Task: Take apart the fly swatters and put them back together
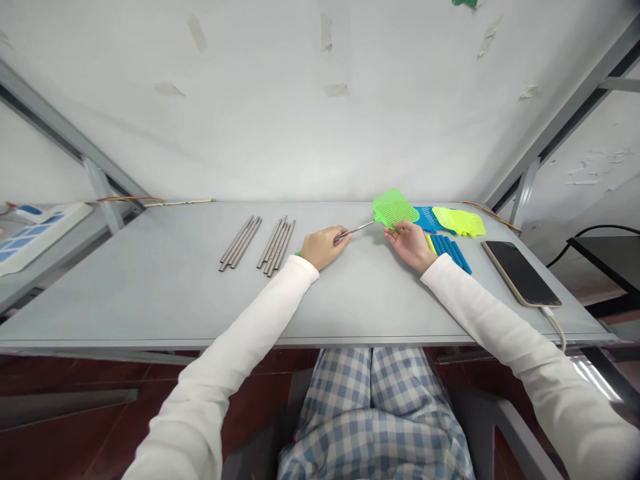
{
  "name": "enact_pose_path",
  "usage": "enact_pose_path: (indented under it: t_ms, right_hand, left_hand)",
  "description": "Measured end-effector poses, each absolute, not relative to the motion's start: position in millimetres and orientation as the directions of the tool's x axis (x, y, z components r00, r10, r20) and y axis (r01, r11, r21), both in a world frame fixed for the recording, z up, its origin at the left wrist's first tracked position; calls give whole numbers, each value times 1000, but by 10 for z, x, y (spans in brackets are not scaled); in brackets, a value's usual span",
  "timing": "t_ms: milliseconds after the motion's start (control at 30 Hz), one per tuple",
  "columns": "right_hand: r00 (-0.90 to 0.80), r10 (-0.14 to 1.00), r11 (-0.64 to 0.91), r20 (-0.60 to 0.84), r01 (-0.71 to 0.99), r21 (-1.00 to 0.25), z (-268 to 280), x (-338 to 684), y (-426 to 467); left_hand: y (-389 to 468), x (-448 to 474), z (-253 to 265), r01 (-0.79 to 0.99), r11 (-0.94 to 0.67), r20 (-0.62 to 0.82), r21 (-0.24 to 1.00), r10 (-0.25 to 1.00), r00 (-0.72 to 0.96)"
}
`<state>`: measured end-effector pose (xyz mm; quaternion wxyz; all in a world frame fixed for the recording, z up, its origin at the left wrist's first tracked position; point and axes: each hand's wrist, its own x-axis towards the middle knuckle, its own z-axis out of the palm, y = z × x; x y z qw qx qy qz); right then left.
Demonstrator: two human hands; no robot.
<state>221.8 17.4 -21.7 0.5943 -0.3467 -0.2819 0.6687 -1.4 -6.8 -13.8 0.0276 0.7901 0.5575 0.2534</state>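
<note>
My left hand (324, 247) is closed around the metal rod of a fly swatter (394, 205) with a bright green perforated head. A bit of green shows at the far side of this hand, and the rest of the handle is hidden under it. The rod slants up to the right toward the head. At the head's lower edge my right hand (409, 245) has its fingers curled, seemingly gripping that edge. Behind the right hand lie blue swatter heads (426, 219) and yellow swatter heads (459, 221), with several blue handles (450, 252) in front of them.
Two groups of metal rods, the left rods (241, 243) and the right rods (277, 247), lie on the grey table (150, 293). A phone (521, 272) with a charging cable (556, 327) rests at the right. A power strip (43, 233) lies beyond the left frame.
</note>
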Motion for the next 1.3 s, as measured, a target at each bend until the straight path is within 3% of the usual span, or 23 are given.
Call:
enact_pose_path:
  t_ms: [600,800,1300]
  right_hand:
    - [-9,995,-92,-99,-477,-874,-202,2166,120]
    - [-25,1000,-4,7,-405,-914,-233,2197,133]
    - [-242,968,2,69,-266,-964,-158,2279,132]
  left_hand:
    - [-43,-34,-162,874,-368,342,317,904,256]
    - [-43,-50,-174,862,-392,338,322,898,283]
    - [-2,-177,-114,838,-434,418,330,863,283]
